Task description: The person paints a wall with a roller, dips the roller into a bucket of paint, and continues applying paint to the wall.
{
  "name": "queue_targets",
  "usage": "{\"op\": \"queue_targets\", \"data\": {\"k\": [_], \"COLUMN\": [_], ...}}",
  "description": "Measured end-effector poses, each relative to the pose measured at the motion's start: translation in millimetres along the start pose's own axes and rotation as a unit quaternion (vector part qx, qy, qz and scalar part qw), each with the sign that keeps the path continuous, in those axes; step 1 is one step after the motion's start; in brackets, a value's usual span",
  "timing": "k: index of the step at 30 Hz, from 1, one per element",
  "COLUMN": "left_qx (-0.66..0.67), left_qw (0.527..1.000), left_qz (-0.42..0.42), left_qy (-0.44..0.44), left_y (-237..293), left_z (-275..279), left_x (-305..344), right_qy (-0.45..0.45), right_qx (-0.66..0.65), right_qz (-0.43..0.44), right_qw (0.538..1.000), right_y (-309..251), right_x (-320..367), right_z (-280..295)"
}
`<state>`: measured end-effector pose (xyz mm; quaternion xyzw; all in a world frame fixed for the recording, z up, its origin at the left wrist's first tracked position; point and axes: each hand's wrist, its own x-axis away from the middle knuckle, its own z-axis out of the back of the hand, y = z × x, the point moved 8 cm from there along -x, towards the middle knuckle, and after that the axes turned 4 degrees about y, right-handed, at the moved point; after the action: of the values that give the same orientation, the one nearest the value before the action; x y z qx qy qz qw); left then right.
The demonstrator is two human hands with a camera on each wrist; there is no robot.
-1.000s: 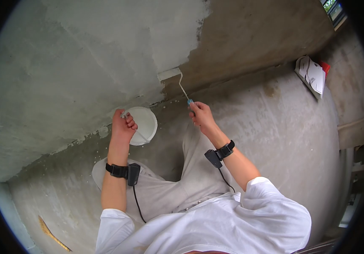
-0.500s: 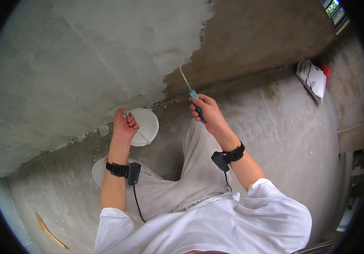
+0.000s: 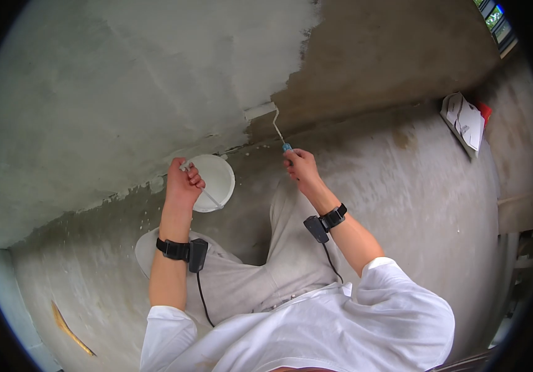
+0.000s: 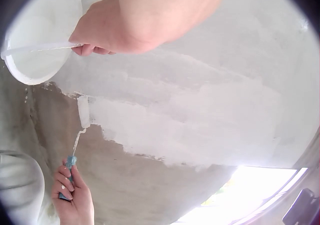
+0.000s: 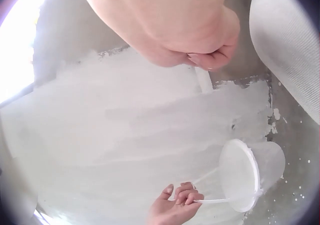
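Note:
My right hand (image 3: 304, 167) grips the blue handle of a paint roller (image 3: 260, 111). The roller's white sleeve lies against the wall low down, at the border between the white paint and the bare brown part. Fingers curl round the handle (image 4: 71, 161) in the left wrist view. With curled fingers, my left hand (image 3: 184, 183) holds the thin white bail of a white bucket (image 3: 232, 180), which hangs tilted beside the wall's foot. Pale paint (image 5: 235, 175) shows inside the bucket in the right wrist view, where the roller is mostly hidden behind my right hand.
White paint (image 3: 173, 68) covers the left of the wall (image 3: 378, 56); the right is bare. Paint drops dot the concrete floor (image 3: 390, 198). A white folded sheet (image 3: 463, 124) with something red behind it lies at right; a yellowish stick (image 3: 71, 330) lies at lower left.
The roller went up the wall, then came back down, ending slightly farther right in the head view, and my right hand moved with it. My left hand and the bucket have barely shifted.

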<state>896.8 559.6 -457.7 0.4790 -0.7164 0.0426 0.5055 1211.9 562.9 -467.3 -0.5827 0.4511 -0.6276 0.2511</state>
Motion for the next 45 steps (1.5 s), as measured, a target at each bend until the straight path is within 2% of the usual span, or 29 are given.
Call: {"op": "queue_targets", "data": {"k": [4,7,11,14,18,22,24,28,36,39,45], "left_qx": [0.0,0.005,0.003,0.0,-0.025,-0.044,-0.048,-0.054,-0.054,-0.058,-0.074], "left_qw": [1.0,1.0,1.0,1.0,0.999,0.998,0.998,0.998,0.998,0.997,0.997], "left_qz": [-0.002,0.0,-0.003,-0.003,-0.02,-0.052,-0.045,0.008,0.03,0.034,0.007], "left_qy": [-0.011,-0.008,0.019,0.029,0.026,-0.01,-0.009,-0.019,-0.03,-0.022,-0.028], "left_y": [0,0,0,0,3,3,2,1,4,4,3], "left_z": [1,0,2,4,-7,-20,-13,-9,-6,-4,-1], "left_x": [-2,0,-5,-4,0,28,19,9,4,1,-5], "right_qy": [-0.008,0.0,-0.026,-0.052,-0.043,-0.028,-0.011,-0.013,-0.022,-0.055,0.012], "right_qx": [-0.024,-0.067,-0.117,-0.113,-0.083,-0.05,-0.048,-0.031,-0.067,-0.104,-0.035], "right_qz": [0.039,0.131,0.103,0.057,0.01,0.03,0.029,0.06,0.13,0.1,0.079], "right_qw": [0.999,0.989,0.987,0.991,0.996,0.998,0.998,0.998,0.989,0.988,0.996], "right_y": [-35,-76,-106,-85,-39,-5,5,-27,-107,-106,-34], "right_x": [27,41,44,28,2,-14,-23,-13,30,28,-1], "right_z": [-5,-5,3,14,31,40,43,26,7,10,45]}}
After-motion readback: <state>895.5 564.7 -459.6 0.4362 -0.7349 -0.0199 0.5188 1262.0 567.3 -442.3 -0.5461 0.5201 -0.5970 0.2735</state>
